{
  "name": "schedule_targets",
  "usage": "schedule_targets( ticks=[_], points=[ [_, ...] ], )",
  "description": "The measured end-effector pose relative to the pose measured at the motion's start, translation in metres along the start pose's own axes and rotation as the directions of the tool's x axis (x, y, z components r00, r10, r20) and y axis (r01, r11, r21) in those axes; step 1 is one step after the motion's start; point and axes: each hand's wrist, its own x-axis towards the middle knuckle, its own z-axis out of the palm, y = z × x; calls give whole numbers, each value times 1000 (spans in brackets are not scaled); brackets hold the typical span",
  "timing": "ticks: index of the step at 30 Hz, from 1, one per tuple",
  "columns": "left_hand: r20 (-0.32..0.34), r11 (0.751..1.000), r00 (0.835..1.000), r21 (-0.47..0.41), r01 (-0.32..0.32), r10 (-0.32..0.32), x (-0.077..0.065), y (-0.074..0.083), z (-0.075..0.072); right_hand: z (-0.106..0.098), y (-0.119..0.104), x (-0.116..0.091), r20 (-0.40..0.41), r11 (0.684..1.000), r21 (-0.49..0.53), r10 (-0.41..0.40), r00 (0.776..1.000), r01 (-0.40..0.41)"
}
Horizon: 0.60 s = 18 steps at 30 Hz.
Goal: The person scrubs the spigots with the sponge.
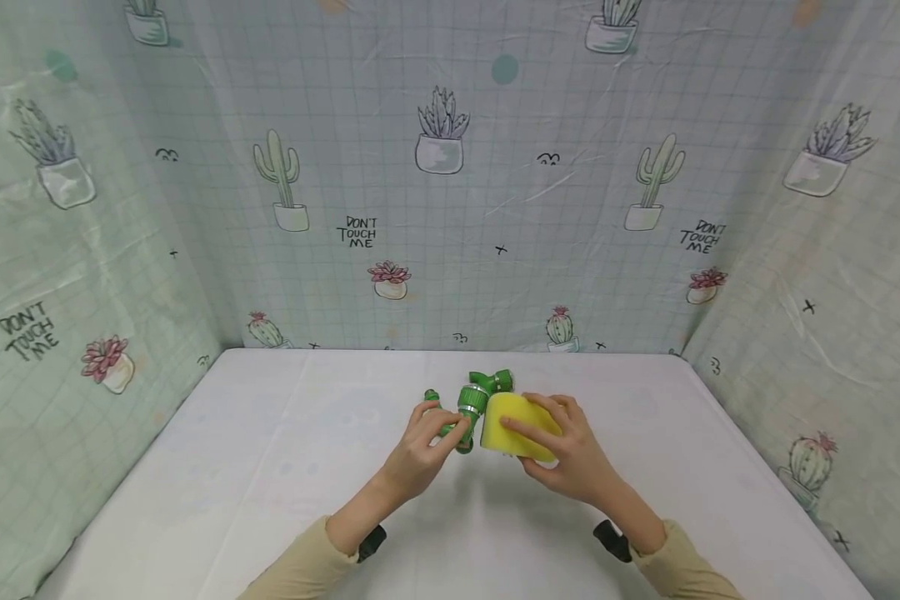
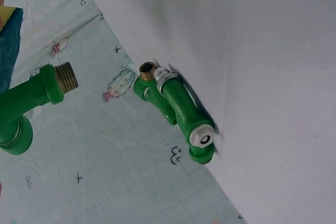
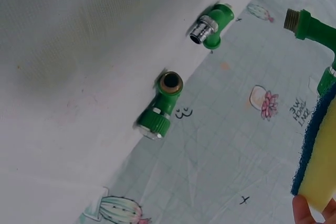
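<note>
My left hand (image 1: 418, 454) pinches a green pipe fitting (image 1: 472, 398) between thumb and fingers. In the left wrist view that fitting (image 2: 29, 98) points its brass threaded end to the right, raised off the table. My right hand (image 1: 576, 458) grips a yellow sponge (image 1: 504, 421), fingers over the top and thumb below. The sponge's dark blue scouring layer (image 3: 315, 137) faces the held fitting, and the two overlap in the right wrist view. Much of the fitting's lower part is hidden behind the left fingers in the head view.
Two more green fittings lie on the white table (image 1: 307, 467) near its far edge: one with a chrome collar (image 3: 212, 27), the other with a brass opening and ribbed knob (image 3: 163, 106). A cactus-print curtain (image 1: 450, 217) rises behind the table and along both sides.
</note>
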Motion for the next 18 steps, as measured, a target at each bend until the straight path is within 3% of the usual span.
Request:
schedule_targets(
  ticks=[6,11,18],
  points=[
    [-1,1000,1000,3,28,-28,0,2,1,4,-2,-3,10,1000,19,17,1000,-17],
    [-26,998,998,-24,51,-52,-1,4,4,10,-2,-6,-28,999,46,6,1000,-5],
    [-24,999,999,-33,23,-23,2,5,4,10,-4,-4,-28,998,63,-5,1000,7]
  ],
)
